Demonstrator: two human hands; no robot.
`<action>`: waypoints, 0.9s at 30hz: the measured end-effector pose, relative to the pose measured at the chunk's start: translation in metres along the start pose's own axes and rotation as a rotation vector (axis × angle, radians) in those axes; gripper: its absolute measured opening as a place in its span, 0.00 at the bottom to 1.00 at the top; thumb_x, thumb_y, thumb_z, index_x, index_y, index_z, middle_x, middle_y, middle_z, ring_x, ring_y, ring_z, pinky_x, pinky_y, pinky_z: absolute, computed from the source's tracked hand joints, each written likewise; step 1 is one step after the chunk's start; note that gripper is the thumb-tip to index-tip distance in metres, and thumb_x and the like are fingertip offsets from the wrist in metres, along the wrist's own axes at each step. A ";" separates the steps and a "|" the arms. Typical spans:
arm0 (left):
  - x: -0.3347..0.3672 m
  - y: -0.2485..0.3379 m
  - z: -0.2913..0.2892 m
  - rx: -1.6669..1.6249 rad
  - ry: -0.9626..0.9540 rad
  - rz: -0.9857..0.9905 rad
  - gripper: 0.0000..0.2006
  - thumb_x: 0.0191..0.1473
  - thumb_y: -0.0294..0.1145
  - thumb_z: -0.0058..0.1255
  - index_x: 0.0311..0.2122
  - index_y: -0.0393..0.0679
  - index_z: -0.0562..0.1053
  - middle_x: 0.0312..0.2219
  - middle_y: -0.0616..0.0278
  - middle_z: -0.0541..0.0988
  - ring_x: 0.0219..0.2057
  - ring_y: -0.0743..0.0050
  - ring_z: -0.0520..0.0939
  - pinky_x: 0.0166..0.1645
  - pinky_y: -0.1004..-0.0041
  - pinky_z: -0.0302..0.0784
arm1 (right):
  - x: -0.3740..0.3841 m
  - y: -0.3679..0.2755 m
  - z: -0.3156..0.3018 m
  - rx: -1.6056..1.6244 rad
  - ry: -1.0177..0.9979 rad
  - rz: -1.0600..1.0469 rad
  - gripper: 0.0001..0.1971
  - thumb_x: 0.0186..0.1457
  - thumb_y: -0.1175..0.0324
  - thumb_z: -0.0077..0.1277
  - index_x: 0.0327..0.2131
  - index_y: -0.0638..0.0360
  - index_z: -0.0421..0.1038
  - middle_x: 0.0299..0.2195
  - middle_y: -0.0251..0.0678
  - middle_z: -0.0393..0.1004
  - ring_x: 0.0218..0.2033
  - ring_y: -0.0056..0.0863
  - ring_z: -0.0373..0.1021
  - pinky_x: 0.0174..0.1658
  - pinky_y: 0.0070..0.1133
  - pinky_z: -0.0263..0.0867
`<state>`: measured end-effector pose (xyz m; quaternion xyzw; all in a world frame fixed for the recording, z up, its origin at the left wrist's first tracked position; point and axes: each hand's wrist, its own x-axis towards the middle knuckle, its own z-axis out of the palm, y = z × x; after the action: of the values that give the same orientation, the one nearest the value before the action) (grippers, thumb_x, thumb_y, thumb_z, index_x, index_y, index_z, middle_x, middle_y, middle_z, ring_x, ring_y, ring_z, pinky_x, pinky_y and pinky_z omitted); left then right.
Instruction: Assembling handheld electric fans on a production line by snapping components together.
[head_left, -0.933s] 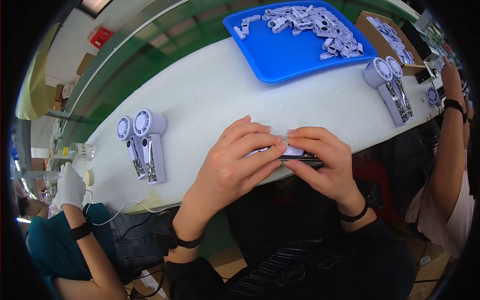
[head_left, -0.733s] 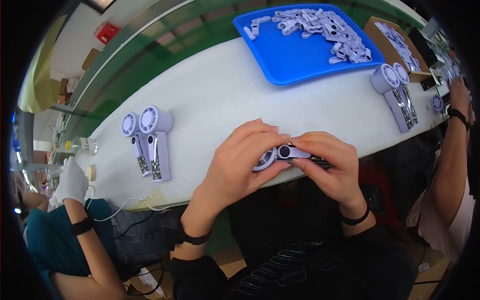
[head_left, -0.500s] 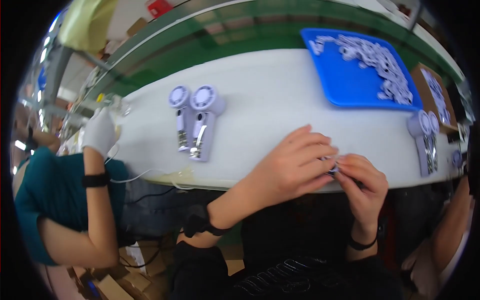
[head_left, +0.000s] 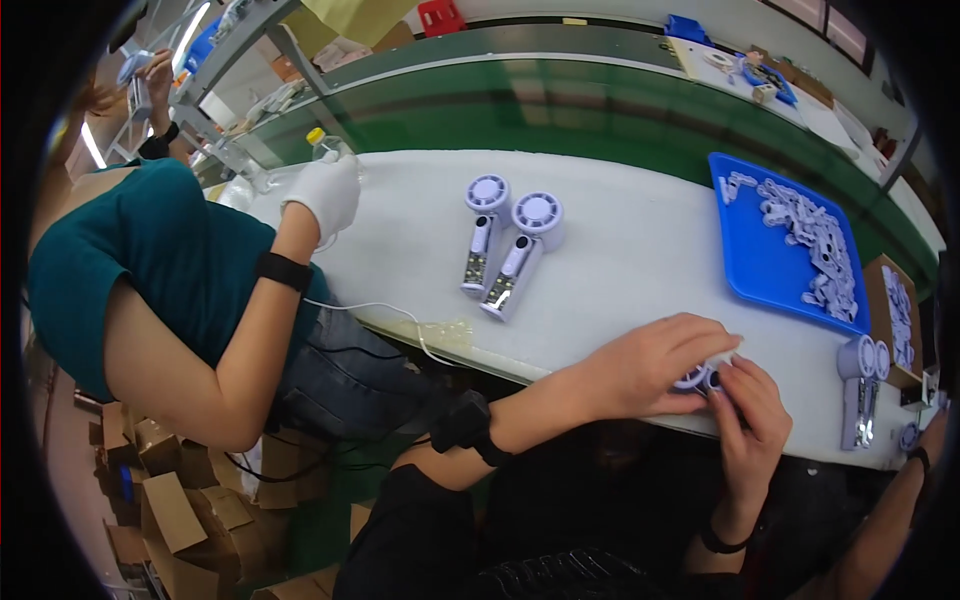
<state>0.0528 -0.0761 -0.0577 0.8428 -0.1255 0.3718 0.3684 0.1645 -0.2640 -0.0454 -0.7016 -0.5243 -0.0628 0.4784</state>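
Observation:
My left hand (head_left: 650, 365) and my right hand (head_left: 752, 415) meet at the near edge of the white table (head_left: 620, 250), both closed around one lilac handheld fan (head_left: 697, 378). Only its round head shows between my fingers; the handle is hidden under my right hand. Two more lilac fans (head_left: 510, 245) lie side by side further left on the table, heads away from me, apart from my hands.
A blue tray (head_left: 765, 270) of several pale plastic parts sits at the right, with a cardboard box (head_left: 895, 320) of parts beside it. Two fans (head_left: 860, 395) lie at the far right. A person in a teal shirt, white-gloved hand (head_left: 325, 195) on the table, sits to my left. Cardboard boxes (head_left: 160, 500) lie on the floor.
The view has swung left and tilted, so the person in teal and the floor boxes now show. My hands stay together on the same fan at the table's near edge.

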 end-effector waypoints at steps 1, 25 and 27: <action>-0.001 0.000 -0.004 0.016 -0.006 -0.019 0.34 0.46 0.28 0.74 0.60 0.38 0.73 0.52 0.50 0.80 0.52 0.47 0.82 0.56 0.59 0.81 | 0.006 -0.004 -0.002 -0.080 -0.018 -0.107 0.12 0.53 0.82 0.66 0.42 0.70 0.82 0.41 0.46 0.85 0.43 0.38 0.82 0.47 0.28 0.76; 0.004 0.010 -0.006 0.071 -0.016 -0.082 0.28 0.46 0.33 0.77 0.52 0.40 0.80 0.47 0.52 0.83 0.48 0.53 0.85 0.52 0.63 0.84 | 0.005 0.010 -0.008 0.013 -0.001 -0.211 0.10 0.57 0.76 0.65 0.43 0.65 0.82 0.40 0.42 0.86 0.39 0.39 0.83 0.44 0.30 0.79; 0.000 0.009 -0.007 0.059 -0.030 -0.079 0.27 0.46 0.33 0.77 0.52 0.40 0.80 0.47 0.52 0.83 0.48 0.53 0.85 0.52 0.63 0.84 | 0.000 0.011 -0.003 -0.028 0.049 -0.243 0.11 0.56 0.76 0.66 0.44 0.65 0.82 0.40 0.42 0.86 0.38 0.39 0.83 0.43 0.29 0.78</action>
<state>0.0446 -0.0779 -0.0500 0.8630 -0.0863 0.3480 0.3559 0.1746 -0.2657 -0.0503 -0.6377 -0.5927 -0.1448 0.4701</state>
